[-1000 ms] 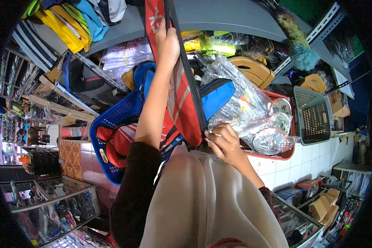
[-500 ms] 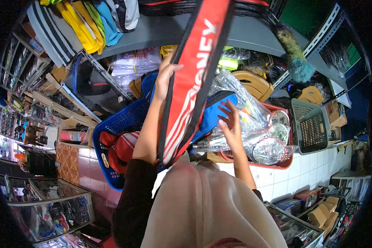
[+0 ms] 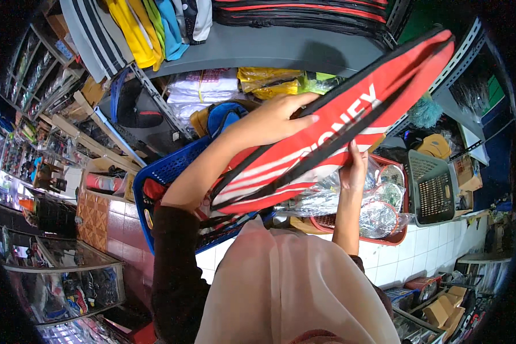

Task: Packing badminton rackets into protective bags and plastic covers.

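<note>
A long red racket bag (image 3: 350, 112) with black edges and white stripes lies slantwise in front of me, its far end pointing up to the right. My left hand (image 3: 284, 117) is closed over its upper left edge, thumb lying on the red face. Under the lower right edge, my right hand (image 3: 354, 169) grips the bag, its fingers partly hidden behind it. Beneath the bag stands a blue basket (image 3: 175, 163) holding red bags, mostly covered. To the right, a red basket (image 3: 404, 221) holds rackets (image 3: 378, 215) in clear plastic.
A grey shelf (image 3: 258, 54) crosses the far side, bearing folded clothes (image 3: 135, 34) and a stack of flat black-and-red bags (image 3: 304, 14). A grey-green basket (image 3: 433, 189) stands at the right. Glass display cases (image 3: 63, 281) are at lower left; white floor tiles (image 3: 430, 241) show at right.
The racket bag has turned from nearly upright to slanting right, showing more of its width. My right hand, formerly free with fingers spread, now holds its lower edge.
</note>
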Motion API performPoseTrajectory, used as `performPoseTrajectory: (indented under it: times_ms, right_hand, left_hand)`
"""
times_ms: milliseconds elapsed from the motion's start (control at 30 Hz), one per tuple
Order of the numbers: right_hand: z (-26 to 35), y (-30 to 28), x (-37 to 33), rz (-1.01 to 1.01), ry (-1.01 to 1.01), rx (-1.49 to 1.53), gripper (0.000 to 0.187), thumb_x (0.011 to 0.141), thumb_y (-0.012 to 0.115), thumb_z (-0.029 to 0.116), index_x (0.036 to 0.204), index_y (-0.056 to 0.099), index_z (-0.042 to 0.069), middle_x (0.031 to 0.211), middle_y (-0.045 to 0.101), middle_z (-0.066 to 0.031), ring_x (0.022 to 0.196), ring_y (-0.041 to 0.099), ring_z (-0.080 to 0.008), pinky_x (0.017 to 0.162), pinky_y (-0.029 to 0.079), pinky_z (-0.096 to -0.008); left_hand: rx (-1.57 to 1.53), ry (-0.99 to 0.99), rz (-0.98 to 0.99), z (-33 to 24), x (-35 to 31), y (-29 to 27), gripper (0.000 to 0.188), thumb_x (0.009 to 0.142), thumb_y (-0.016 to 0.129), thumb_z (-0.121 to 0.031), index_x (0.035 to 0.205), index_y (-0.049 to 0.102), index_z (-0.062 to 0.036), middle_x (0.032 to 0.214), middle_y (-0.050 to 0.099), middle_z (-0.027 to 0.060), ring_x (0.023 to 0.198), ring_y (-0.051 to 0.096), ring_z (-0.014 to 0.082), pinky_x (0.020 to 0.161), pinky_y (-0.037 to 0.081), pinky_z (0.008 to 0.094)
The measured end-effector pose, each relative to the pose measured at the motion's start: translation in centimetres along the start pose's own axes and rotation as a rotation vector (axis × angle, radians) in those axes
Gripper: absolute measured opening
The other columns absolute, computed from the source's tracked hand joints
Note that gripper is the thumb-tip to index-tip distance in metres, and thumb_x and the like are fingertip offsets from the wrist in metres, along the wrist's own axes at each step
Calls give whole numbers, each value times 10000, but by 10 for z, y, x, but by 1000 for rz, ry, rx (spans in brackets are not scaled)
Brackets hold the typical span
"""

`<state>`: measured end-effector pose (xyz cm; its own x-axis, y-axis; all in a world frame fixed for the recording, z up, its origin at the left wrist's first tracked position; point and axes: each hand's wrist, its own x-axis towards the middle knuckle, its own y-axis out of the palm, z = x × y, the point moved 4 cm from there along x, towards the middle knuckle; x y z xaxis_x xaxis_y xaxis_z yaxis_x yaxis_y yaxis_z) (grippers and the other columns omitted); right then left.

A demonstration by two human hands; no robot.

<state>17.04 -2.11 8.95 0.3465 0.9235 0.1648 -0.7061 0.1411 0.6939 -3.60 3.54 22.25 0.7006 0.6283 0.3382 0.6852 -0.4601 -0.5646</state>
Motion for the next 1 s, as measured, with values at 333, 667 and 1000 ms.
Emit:
performPoseTrajectory:
  times_ms: [333,667,1000]
  right_hand:
    - [65,25,57,-152,-355,65,422,902,582,150,1294,440,82,1200,560,-74,1065,565,-205,911,480,-398]
    - [94,122,126,-61,-366,199,314,904,587,190,1163,524,25,1123,606,-96,1041,585,-201,895,488,-395]
    - [76,223,276,185,-415,50,366,891,599,155,1214,458,55,1157,562,-94,1004,589,-186,815,504,-356]
  left_hand:
    - [913,199,-375,-26,-29,17,859,662,644,-616,1398,385,-256,1504,206,140,1387,168,351,995,16,722]
    - [1233,184,-598,58,27,-53,791,677,661,-154,1399,373,-301,1494,155,198,1366,178,406,1026,43,705]
    - [1044,217,-834,122,152,-213,855,635,530,54,1408,367,-272,1503,234,89,1368,217,373,1083,198,558]
